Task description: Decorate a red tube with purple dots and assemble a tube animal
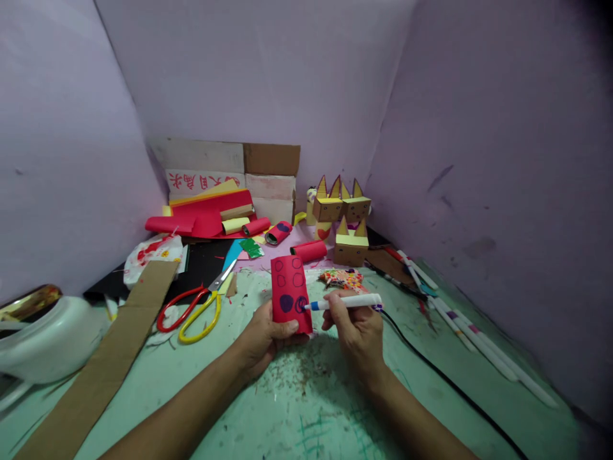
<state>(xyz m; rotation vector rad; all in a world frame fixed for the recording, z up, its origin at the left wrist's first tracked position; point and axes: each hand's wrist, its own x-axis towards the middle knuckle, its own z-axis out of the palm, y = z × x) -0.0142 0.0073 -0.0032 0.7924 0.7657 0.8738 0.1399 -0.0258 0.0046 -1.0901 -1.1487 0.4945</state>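
Note:
A red paper piece (291, 291) is held up in front of me, gripped along its lower left by my left hand (268, 335) with the thumb across its front. Drawn on it are several dark outlined rounds, one filled in and another partly scribbled at the lower right. My right hand (357, 326) pinches a white marker (354, 301) with a blue tip end, whose point touches the partly scribbled round. Just behind the paper lies a red paper-covered tube (309, 251). A colourful speckled piece (342, 278) rests beyond my right hand.
Red-and-yellow-handled scissors (201, 306) and a long cardboard strip (105, 364) lie on the left, near a white pot-like container (52, 342). Cardboard boxes with pointed ears (351, 246) stand at the back. Several markers (483, 342) and a black cable (445, 377) lie on the right.

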